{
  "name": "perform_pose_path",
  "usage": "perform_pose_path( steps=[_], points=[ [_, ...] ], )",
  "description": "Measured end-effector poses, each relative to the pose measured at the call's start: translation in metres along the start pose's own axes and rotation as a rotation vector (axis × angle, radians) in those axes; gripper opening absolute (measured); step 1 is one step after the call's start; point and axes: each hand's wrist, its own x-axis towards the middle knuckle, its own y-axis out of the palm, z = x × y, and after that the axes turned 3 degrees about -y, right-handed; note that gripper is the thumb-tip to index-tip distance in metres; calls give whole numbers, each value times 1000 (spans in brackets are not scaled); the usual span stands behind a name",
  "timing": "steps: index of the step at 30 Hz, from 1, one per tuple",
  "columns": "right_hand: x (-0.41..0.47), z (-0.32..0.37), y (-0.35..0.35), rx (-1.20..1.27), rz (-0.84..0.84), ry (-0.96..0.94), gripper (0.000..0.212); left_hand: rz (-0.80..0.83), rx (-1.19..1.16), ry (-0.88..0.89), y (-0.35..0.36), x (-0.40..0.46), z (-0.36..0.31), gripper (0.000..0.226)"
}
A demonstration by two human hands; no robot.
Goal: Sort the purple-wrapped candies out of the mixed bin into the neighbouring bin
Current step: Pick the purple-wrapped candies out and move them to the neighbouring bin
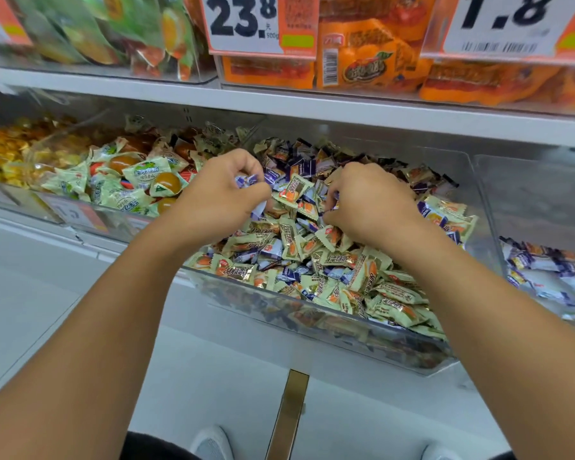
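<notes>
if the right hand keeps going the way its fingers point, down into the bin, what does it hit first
Probably the mixed candies right under the right hand, purple and green wrappers piled together; its fingertips already seem to be in the heap, though depth is unclear.

Both forearms are showing bare from elbow to wrist, with no sleeve, watch or band on them. The left hand (219, 190) and the right hand (372, 204) are wearing no gloves and no rings that can be made out. Below the forearms, light grey shoes (213, 444) with a fine knit texture are peeking out beneath the edge of dark trousers (153, 448).
</notes>
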Motion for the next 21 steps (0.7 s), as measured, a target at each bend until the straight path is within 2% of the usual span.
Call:
perform_pose_path(
  steps=[3,5,10,13,17,21],
  points=[
    [-8,-5,-23,239,103,-26,15,60,72,37,5,1,1,13],
    [-18,-6,-38,407,111,-28,18,81,132,82,9,3,4,12],
    [-30,-5,-41,687,129,61,20,7,383,271,18,9,7,4],
    [-30,-4,-35,719,169,106,25,49,544,285,24,14,12,8],
    [-24,-7,-32,792,139,219,25,122,624,258,28,11,11,20],
    [-20,-11,-30,662,96,123,28,102,812,280,36,11,8,39]
  ],
)
